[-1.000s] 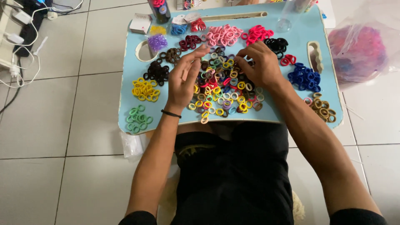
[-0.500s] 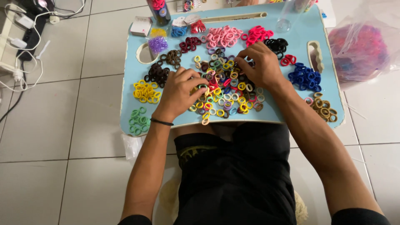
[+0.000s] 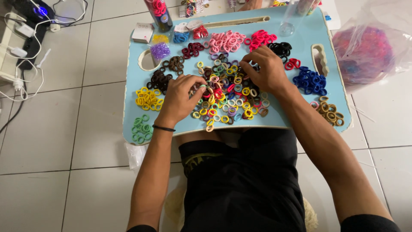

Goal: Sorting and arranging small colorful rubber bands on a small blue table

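While both hands rest on the mixed pile of hair ties [image 3: 229,96], the left hand [image 3: 182,99] pinches a green tie [image 3: 201,87]; the right hand [image 3: 264,68] curls, its hold indiscernible; blue lap tray [image 3: 300,43] beneath.

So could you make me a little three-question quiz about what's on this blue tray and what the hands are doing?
1. True or false: both hands rest on the mixed pile of hair ties in the middle of the light blue tray.
2. Which sorted heap lies nearest the left hand: A) yellow ties, B) blue ties, C) tan ties?
3. What is worn on the left wrist?

Key:
1. True; the right hand is at the pile's upper right, the left at its left edge.
2. A.
3. A thin black band.
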